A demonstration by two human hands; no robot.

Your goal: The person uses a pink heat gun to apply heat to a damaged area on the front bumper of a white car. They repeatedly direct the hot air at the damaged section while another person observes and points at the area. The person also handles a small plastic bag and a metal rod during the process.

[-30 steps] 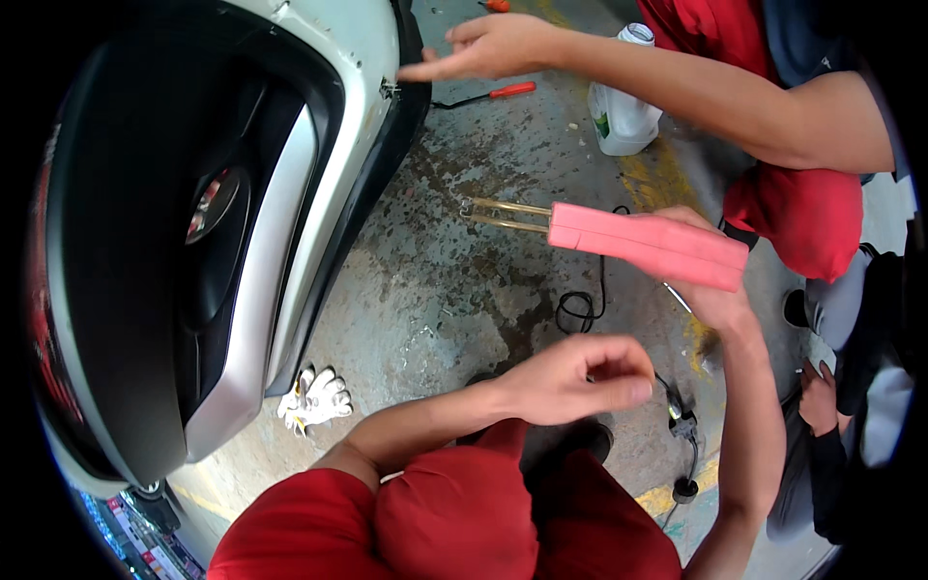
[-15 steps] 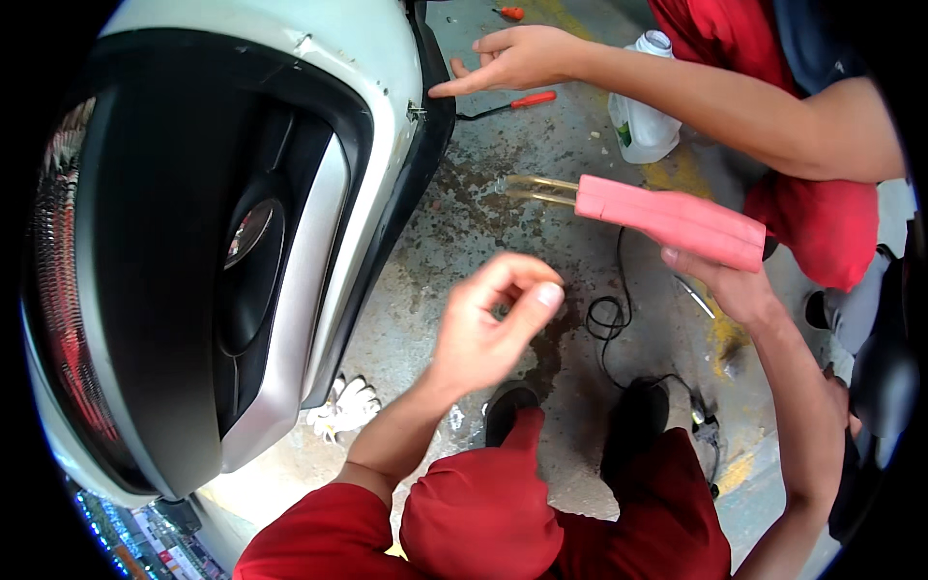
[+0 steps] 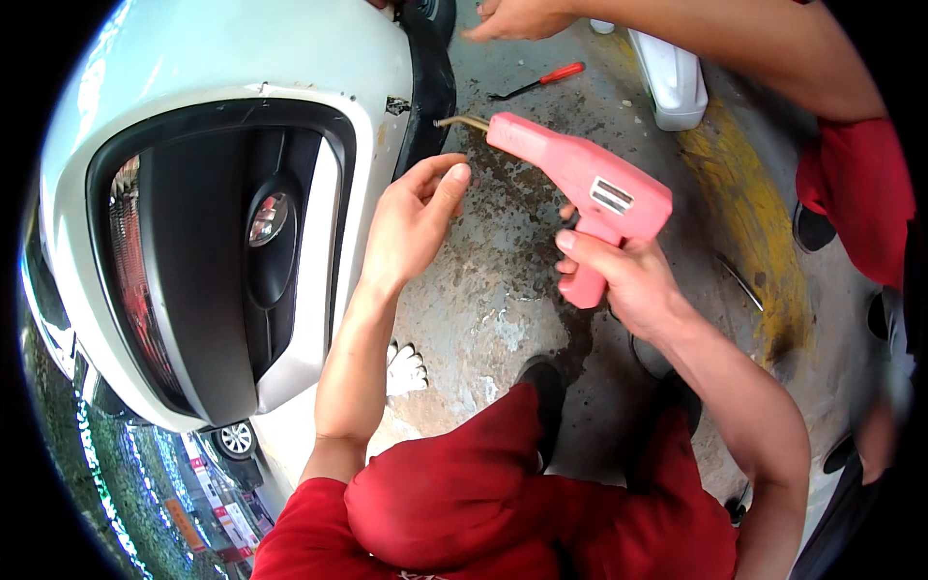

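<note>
My right hand (image 3: 633, 275) grips a pink hot stapler gun (image 3: 580, 174) by its handle, with fingers wrapped round near the trigger. Two thin brass prongs stick out of its nose, their tips close to the dark lower edge of a car bumper (image 3: 387, 145). That white bumper has a scuffed, broken spot near this edge. Left of the gun, my left hand (image 3: 411, 222) hovers beside the bumper, fingers loosely bent and thumb near the forefinger. I see nothing in it. The bumper's black insert holds a round fog lamp (image 3: 269, 219).
A co-worker's hand (image 3: 522, 17) reaches in from the upper right. A red-handled hook tool (image 3: 551, 77), white plastic jug (image 3: 681, 87), slim metal tool (image 3: 742, 283) and white glove (image 3: 406, 369) lie or stand on the stained floor. My knees and shoes are below.
The gun has moved left, its prongs now close to the bumper edge. My left hand has moved up and left. The co-worker's hand has drawn back from the bumper's broken spot.
</note>
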